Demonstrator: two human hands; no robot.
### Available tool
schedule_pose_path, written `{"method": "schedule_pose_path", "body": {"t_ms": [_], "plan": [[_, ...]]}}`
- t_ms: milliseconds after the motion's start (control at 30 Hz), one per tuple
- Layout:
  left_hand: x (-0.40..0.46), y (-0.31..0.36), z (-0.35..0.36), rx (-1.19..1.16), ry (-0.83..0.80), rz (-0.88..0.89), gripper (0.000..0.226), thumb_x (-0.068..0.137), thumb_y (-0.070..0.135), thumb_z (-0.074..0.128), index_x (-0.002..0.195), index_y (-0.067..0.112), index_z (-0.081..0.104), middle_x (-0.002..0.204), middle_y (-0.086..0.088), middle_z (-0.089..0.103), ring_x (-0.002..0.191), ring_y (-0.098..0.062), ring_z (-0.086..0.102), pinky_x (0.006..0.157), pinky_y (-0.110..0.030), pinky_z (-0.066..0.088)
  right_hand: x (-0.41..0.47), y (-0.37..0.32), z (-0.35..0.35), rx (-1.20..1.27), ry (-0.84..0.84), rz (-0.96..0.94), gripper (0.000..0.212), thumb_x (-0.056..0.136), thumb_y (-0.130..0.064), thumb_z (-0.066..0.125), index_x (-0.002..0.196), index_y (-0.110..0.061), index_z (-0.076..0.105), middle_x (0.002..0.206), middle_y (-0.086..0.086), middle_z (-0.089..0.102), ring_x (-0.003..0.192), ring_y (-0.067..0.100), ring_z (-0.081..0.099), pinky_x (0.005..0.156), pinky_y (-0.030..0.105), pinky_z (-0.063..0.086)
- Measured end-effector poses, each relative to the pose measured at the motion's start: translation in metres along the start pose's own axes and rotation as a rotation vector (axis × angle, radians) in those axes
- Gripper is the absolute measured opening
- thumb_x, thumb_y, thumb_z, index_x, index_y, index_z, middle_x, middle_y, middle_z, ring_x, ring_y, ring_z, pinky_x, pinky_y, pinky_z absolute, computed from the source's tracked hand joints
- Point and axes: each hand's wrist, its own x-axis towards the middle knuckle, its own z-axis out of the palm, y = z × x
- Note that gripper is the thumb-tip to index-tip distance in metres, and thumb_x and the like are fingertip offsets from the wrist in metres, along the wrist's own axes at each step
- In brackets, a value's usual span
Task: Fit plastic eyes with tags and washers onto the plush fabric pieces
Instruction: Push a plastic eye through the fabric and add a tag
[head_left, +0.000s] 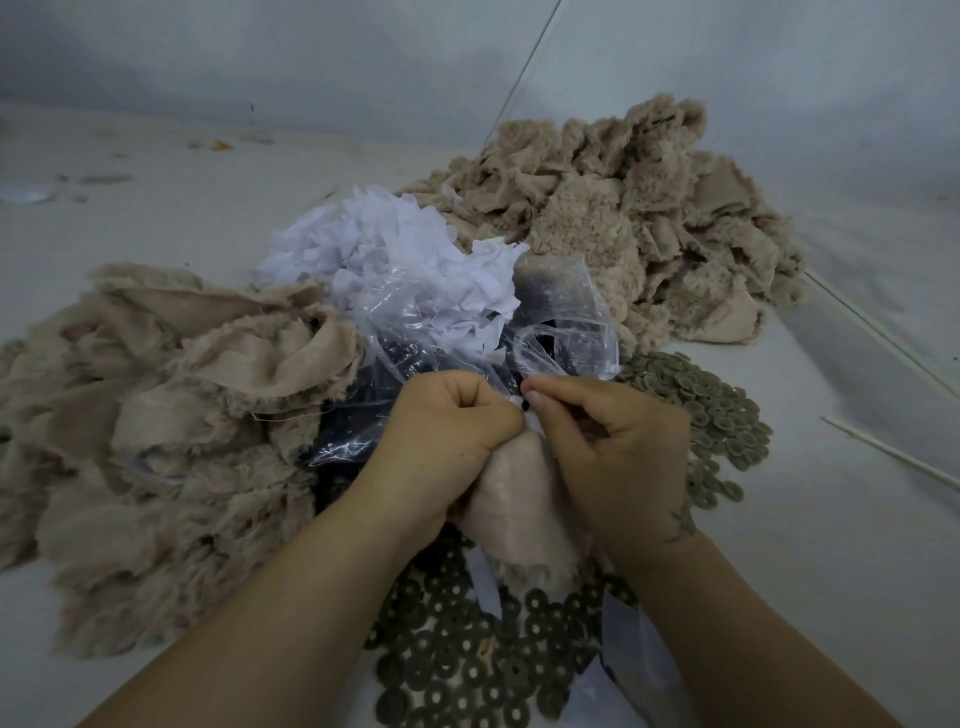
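Note:
A beige plush fabric piece (519, 499) is bunched between both hands at the centre, smooth backing side up. My left hand (441, 441) grips its upper left part with curled fingers. My right hand (608, 447) pinches at the fabric's top, where a small black plastic eye (531, 406) and a bit of white tag (515, 401) show between the fingertips. Several dark round washers (467, 660) lie spread below the hands and more washers (711, 415) to the right. A clear plastic bag (415, 374) of black eyes lies just behind the hands.
A heap of white paper tags (395, 260) sits behind the bag. Beige plush pieces are piled at the left (156, 441) and at the back right (649, 208). Thin white sticks (883, 452) lie on the pale table at the right.

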Motion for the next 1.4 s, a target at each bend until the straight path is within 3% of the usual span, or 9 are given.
{"method": "schedule_pose_path", "body": {"t_ms": [300,533,667,767,833,1000,1167,1400], "plan": [[0.004,-0.003,-0.002,-0.044,0.021,-0.006,0.011,0.08,0.0,0.07,0.073,-0.006,0.063,0.052,-0.005,0.049,0.046,-0.012,0.043,0.046,-0.022,0.038,0.0,-0.001,0.001,-0.018,-0.051,-0.114,0.017,0.083,-0.005,0.074,0.099,-0.007,0.078,0.097,0.0,0.076,0.093,0.005,0.069,0.088,0.012,0.052],[0.004,-0.004,-0.002,-0.032,0.04,0.005,0.014,0.079,-0.003,0.067,0.067,0.002,0.061,0.05,-0.003,0.048,0.046,-0.011,0.043,0.043,-0.022,0.038,0.004,0.001,-0.001,0.069,-0.142,-0.111,0.017,0.083,-0.003,0.073,0.098,-0.01,0.079,0.097,-0.007,0.074,0.091,0.004,0.07,0.084,0.014,0.054],[0.003,-0.006,0.001,0.028,0.051,0.117,0.025,0.081,-0.001,0.068,0.061,0.007,0.057,0.048,0.002,0.046,0.044,-0.008,0.039,0.041,-0.018,0.035,0.004,-0.004,-0.002,0.258,-0.121,0.136,0.014,0.085,-0.01,0.074,0.095,-0.02,0.078,0.089,-0.016,0.075,0.083,-0.001,0.071,0.074,0.013,0.054],[0.003,-0.009,0.003,0.068,0.078,0.17,0.026,0.082,0.0,0.068,0.06,0.003,0.054,0.051,0.0,0.046,0.047,-0.01,0.038,0.043,-0.019,0.035,0.004,-0.005,0.001,0.497,-0.143,0.456,0.017,0.082,-0.003,0.077,0.092,-0.016,0.076,0.083,-0.004,0.078,0.083,0.009,0.074,0.074,0.018,0.056],[0.003,-0.009,0.004,0.087,0.085,0.191,0.027,0.083,-0.001,0.068,0.063,-0.005,0.05,0.052,-0.001,0.044,0.048,-0.01,0.038,0.043,-0.018,0.034,0.003,-0.003,0.001,0.595,-0.172,0.566,0.02,0.081,-0.001,0.077,0.096,-0.015,0.075,0.087,-0.001,0.078,0.087,0.013,0.075,0.076,0.022,0.058],[0.003,-0.01,0.005,0.095,0.083,0.215,0.029,0.085,0.0,0.067,0.069,-0.012,0.046,0.054,-0.003,0.042,0.047,-0.007,0.035,0.041,-0.016,0.032,0.001,-0.003,-0.001,0.532,-0.176,0.514,0.018,0.083,-0.003,0.076,0.097,-0.014,0.079,0.094,-0.004,0.078,0.093,0.01,0.073,0.083,0.025,0.059],[0.004,-0.011,0.004,-0.005,0.067,0.195,0.033,0.09,0.004,0.065,0.074,-0.015,0.044,0.061,-0.01,0.043,0.056,-0.018,0.036,0.046,-0.024,0.034,0.0,-0.002,0.0,0.496,-0.184,0.487,0.019,0.084,0.002,0.074,0.097,-0.011,0.079,0.089,-0.006,0.078,0.087,0.007,0.073,0.076,0.021,0.058],[0.005,-0.015,0.003,-0.042,0.042,0.202,0.03,0.09,-0.001,0.064,0.069,-0.012,0.045,0.058,-0.01,0.045,0.05,-0.014,0.039,0.044,-0.023,0.035,-0.002,-0.004,0.003,0.391,-0.143,0.384,0.021,0.082,0.003,0.074,0.098,-0.011,0.079,0.091,-0.009,0.077,0.087,0.004,0.073,0.08,0.022,0.059]]}}
